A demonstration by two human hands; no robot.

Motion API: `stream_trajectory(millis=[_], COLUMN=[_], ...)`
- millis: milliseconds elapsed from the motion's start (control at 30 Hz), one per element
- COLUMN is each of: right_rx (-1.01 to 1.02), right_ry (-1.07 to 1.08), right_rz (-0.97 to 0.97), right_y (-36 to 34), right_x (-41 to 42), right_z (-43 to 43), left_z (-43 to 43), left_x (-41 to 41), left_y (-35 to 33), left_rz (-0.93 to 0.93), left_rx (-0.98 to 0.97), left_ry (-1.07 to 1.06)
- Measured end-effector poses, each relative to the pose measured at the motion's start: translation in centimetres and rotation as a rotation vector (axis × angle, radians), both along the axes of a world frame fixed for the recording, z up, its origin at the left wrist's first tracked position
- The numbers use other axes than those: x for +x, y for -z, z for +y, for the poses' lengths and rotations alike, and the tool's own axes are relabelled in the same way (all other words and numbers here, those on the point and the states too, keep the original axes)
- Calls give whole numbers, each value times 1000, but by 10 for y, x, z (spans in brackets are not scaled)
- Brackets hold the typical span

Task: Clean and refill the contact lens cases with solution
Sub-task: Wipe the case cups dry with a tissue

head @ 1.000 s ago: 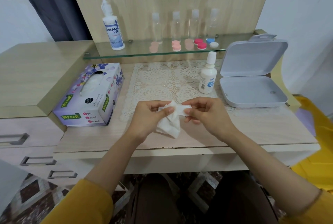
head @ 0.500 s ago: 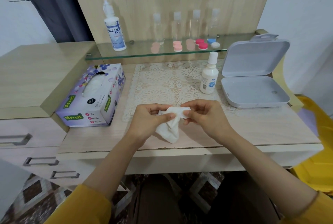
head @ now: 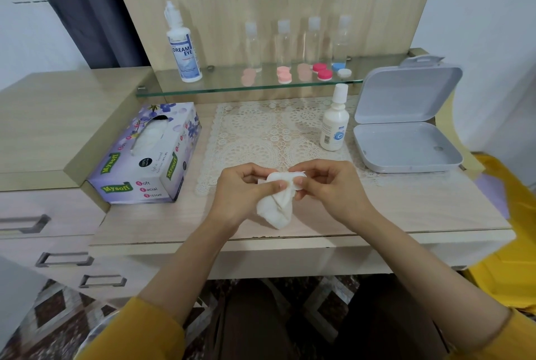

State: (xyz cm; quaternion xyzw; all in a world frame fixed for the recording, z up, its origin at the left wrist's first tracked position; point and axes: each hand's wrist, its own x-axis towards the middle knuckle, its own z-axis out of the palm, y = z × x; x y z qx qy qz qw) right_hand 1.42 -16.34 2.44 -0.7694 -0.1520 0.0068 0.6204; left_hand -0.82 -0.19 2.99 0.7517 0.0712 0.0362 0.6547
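Note:
Both hands meet over the table's front middle. My left hand [head: 246, 191] grips a crumpled white tissue [head: 275, 209], thumb pressed on its top. My right hand [head: 327, 188] pinches a small white piece [head: 298, 178], likely a lens case part, against the tissue; most of it is hidden. A small white solution bottle [head: 333, 124] stands on the lace mat [head: 261, 133]. Several lens cases, pink [head: 284, 75], red [head: 322, 71] and blue-white [head: 341, 69], lie on the glass shelf [head: 220, 85].
A tissue box [head: 150, 156] sits left of the mat. An open grey case [head: 406, 127] stands at the right. On the shelf are a large Dream Eye bottle [head: 182, 46] and several clear small bottles [head: 298, 40]. Drawers [head: 43, 229] are at left.
The tissue has been bunched tighter around the small piece and my fingers have shifted on it. Both hands stay in the same spot.

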Motion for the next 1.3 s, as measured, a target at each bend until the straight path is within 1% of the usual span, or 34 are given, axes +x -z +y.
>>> stream_trajectory(millis=[100, 433, 567, 700, 800, 867, 967, 1067, 1167, 1300], right_rx=[-8, -30, -11, 80, 81, 121, 157, 186, 218, 193], right_ry=[10, 26, 32, 70, 27, 4, 24, 77, 84, 100], right_rz=[-11, 10, 35, 156, 260, 290, 271, 244, 204, 160], right_y=[-1, 2, 0, -3, 0, 1, 0, 0, 0, -3], right_x=[0, 1, 2, 1, -6, -10, -10, -8, -5, -1], right_z=[0, -2, 0, 3, 10, 14, 14, 9, 0, -8], left_z=[-2, 6, 4, -2, -6, -8, -8, -2, 5, 7], left_x=[1, -1, -4, -5, -2, -1, -2, 0, 1, 0], left_y=[1, 3, 1, -3, -4, -5, -7, -5, -3, -2], left_rz=[-4, 5, -44, -90, -70, -51, -41, -37, -32, -3], left_rx=[-21, -81, -65, -102, -161, -206, -286, -282, -279, -282], left_ry=[-17, 91, 119, 94, 27, 19, 20, -34, -70, -34])
